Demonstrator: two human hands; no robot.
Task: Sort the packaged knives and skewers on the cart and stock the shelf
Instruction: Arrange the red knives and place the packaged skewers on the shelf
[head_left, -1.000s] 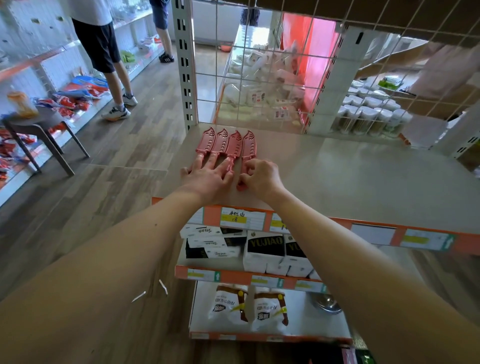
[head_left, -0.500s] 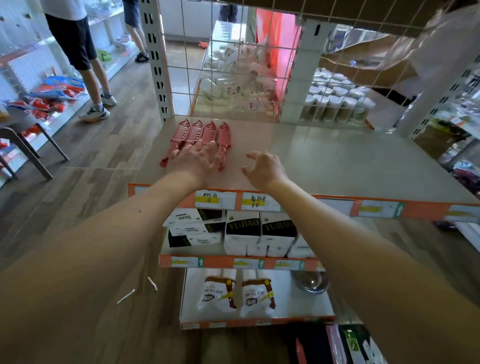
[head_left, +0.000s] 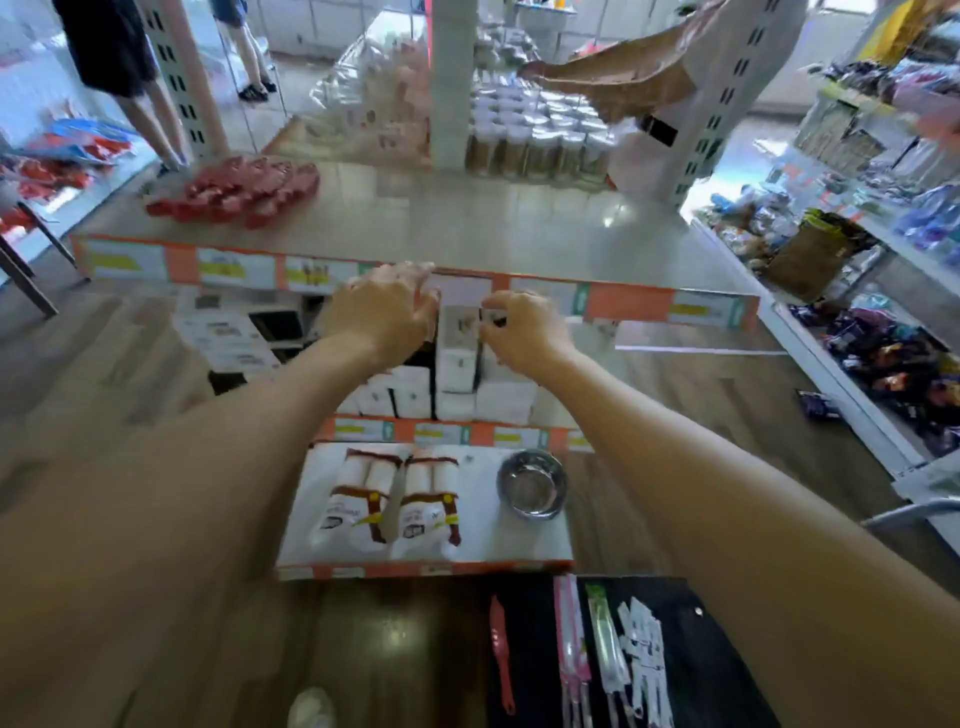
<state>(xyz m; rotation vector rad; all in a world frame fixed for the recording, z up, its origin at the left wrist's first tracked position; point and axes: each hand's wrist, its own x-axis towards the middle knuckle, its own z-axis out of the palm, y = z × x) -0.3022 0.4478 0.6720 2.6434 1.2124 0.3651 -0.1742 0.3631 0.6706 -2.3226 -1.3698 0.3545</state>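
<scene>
Two hands at shelf (head_left: 467, 218) edge: L hand (head_left: 382, 312) fingers loose, empty; R hand (head_left: 524, 335) grip unclear, nearer cart (head_left: 717, 665) packs (head_left: 605, 654) lying shelfward.

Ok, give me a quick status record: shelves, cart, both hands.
top shelf: red knives lie together at its left end
left hand: in front of the top shelf's edge, fingers loosely curled, holding nothing
right hand: beside the left, in front of the white boxes on the middle shelf; blur hides any grip
cart: black top carrying one red knife, pink packs, a green pack, white packs
bottom shelf: steel bowl, bagged rolls
</scene>
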